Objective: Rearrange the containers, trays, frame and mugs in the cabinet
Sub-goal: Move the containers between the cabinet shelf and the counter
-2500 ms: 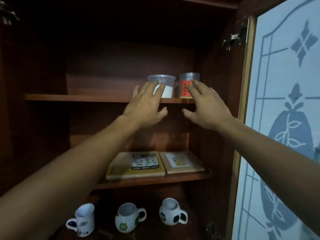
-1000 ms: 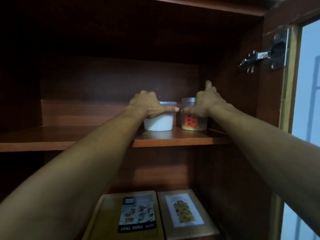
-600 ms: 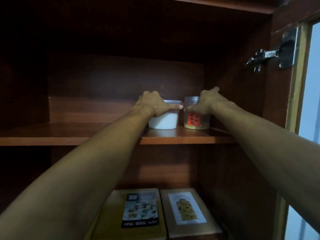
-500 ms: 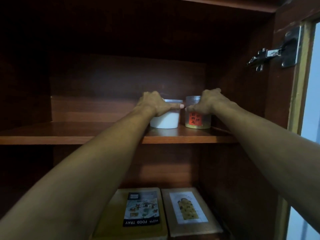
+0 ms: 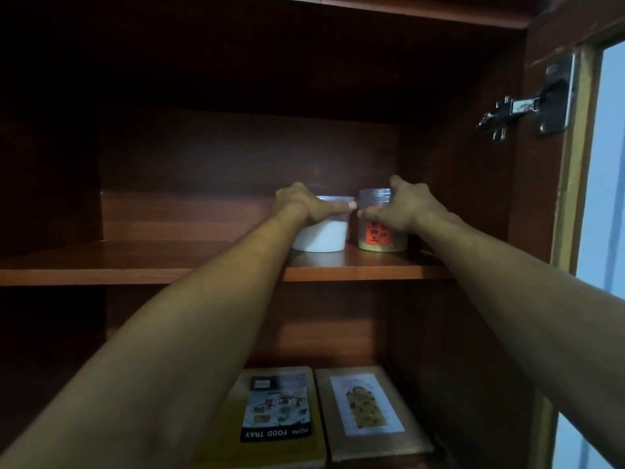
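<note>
Head view looks up into a dark wooden cabinet, with two bare forearms running from the bottom corners of the frame towards its centre. Nearest, at the bottom centre between the arms, two flat pieces lie side by side on the level below. One is a yellowish food tray (image 5: 277,411) with a printed label reading "FOOD TRAY". Just right of it, touching or nearly so, is a wooden frame (image 5: 368,411) with a pale picture in its middle.

Above them a wooden shelf (image 5: 135,262) crosses the frame from the left edge to right of centre. Two containers stand upright on its right part, close together but not touching.

The left hand (image 5: 304,206) is clamped on the white container (image 5: 324,236). Its fingers curl over the clear rim and its thumb lies along the front edge, pointing right.

The right hand (image 5: 402,206) is closed round the upper part of the clear container (image 5: 380,236), which carries an orange label and has yellowish contents at the bottom. Its thumb crosses the front above the label and one finger rises over the lid. The two thumb tips almost meet in the gap between the containers.

Behind them is the dim back panel (image 5: 236,157). At the upper right a metal hinge (image 5: 521,110) joins the cabinet side to the open door (image 5: 608,164), whose pale glass fills the right edge.
</note>
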Demonstrator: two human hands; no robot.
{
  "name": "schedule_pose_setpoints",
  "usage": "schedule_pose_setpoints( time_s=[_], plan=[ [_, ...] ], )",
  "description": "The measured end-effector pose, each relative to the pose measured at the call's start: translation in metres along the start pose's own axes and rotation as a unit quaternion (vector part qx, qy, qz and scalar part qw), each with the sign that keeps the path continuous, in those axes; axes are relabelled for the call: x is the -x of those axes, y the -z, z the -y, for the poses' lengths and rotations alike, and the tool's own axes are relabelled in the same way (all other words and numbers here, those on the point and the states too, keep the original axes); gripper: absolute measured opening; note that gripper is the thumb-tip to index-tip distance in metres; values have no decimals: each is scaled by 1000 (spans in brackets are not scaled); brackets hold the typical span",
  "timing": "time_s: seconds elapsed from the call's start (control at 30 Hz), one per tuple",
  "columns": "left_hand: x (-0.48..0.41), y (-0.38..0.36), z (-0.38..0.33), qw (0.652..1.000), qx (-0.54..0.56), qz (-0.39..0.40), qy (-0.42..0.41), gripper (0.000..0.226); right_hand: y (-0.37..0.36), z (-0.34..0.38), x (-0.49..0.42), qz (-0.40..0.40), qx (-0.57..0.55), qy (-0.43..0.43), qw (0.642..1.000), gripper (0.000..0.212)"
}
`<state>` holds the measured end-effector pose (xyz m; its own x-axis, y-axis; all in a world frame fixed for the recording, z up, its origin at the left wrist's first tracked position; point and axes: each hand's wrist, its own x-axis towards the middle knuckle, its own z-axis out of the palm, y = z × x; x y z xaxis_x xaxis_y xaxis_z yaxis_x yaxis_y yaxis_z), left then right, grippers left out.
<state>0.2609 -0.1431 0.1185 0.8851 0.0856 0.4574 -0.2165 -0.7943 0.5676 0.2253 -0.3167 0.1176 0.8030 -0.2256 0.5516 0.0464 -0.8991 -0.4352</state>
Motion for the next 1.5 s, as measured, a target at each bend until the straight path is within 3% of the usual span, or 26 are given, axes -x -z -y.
schedule_pose_setpoints(
  time_s=[0.13, 0.8, 1.5],
  plan=[
    [1, -2, 2, 999, 48, -2, 12, 106, -1, -2, 2, -6, -7, 0, 1000, 86],
    [17, 33, 12, 995, 80, -54, -9, 97, 15, 15, 23, -40, -30, 16, 999, 87],
    [55, 92, 26, 989, 129, -31, -67, 95, 43, 62, 81, -75, -9, 26, 997, 78]
  ],
)
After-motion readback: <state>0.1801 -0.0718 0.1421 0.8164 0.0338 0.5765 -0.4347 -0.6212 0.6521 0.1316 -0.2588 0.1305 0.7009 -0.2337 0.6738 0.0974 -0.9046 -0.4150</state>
